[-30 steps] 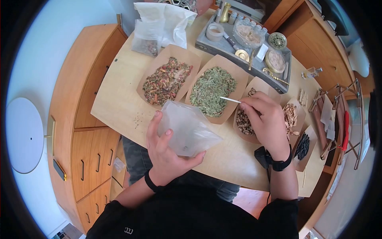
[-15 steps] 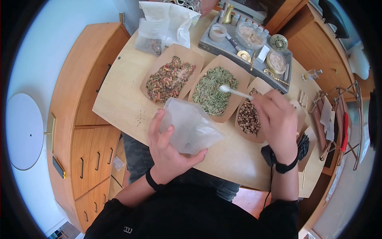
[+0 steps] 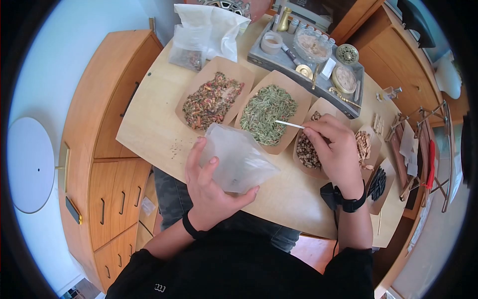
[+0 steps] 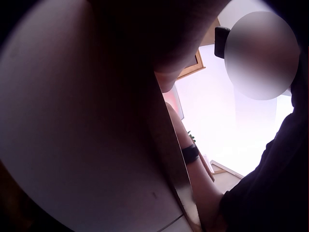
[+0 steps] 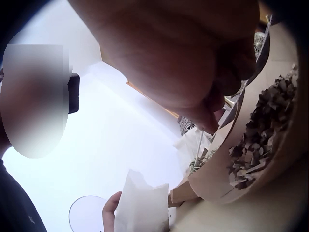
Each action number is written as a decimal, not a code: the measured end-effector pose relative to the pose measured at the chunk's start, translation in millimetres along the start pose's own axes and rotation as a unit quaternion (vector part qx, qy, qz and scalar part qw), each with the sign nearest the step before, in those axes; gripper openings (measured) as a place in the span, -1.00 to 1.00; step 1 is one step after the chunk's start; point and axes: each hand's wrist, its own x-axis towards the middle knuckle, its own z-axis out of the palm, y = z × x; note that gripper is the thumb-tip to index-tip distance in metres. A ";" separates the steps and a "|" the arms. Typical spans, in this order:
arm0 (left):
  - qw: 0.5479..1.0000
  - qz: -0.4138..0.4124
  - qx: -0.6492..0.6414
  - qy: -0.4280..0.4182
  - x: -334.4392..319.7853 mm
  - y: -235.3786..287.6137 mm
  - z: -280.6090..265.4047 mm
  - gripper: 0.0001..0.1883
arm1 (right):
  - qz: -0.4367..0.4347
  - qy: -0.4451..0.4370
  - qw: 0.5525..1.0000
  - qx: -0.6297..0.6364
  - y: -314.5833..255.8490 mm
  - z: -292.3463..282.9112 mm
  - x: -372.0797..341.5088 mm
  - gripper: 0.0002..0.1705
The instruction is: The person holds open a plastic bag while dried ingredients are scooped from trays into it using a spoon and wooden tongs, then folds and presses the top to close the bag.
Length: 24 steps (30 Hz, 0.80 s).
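Mid-frame, green herbs [image 3: 267, 107] are seemingly being scooped, white utensil [image 3: 290, 124] pinched by the right hand [image 3: 340, 154], translucent pouch [image 3: 236, 157] loosely gripped by the left hand [image 3: 213, 202], to be fed next.

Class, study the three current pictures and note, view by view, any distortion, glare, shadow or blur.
Head: the table edge bows, corners go black, and the translucent bag shows soft highlights. Left wrist: a broad surface sits in deep shadow beside washed-out white. Right wrist: the right hand looks dark against glare; one patch is blurred.
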 end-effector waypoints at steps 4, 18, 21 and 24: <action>1.000 0.000 -0.004 -0.001 -0.7 -0.9 -0.1 0.38 | -0.015 -0.010 1.000 -0.005 -16.1 -10.8 -4.2 -0.86; 1.000 0.002 -0.003 0.001 -0.1 -0.6 0.4 0.38 | -0.071 -0.001 0.988 -0.135 -1.1 -5.1 -2.8 -0.86; 1.000 0.010 0.003 0.001 1.5 0.2 -0.1 0.38 | -0.043 -0.025 0.998 -0.049 -3.1 4.0 -3.4 -0.85; 1.000 0.006 0.007 0.000 1.8 1.7 -1.2 0.38 | -0.011 -0.024 1.000 -0.006 -2.1 4.2 -3.5 -0.84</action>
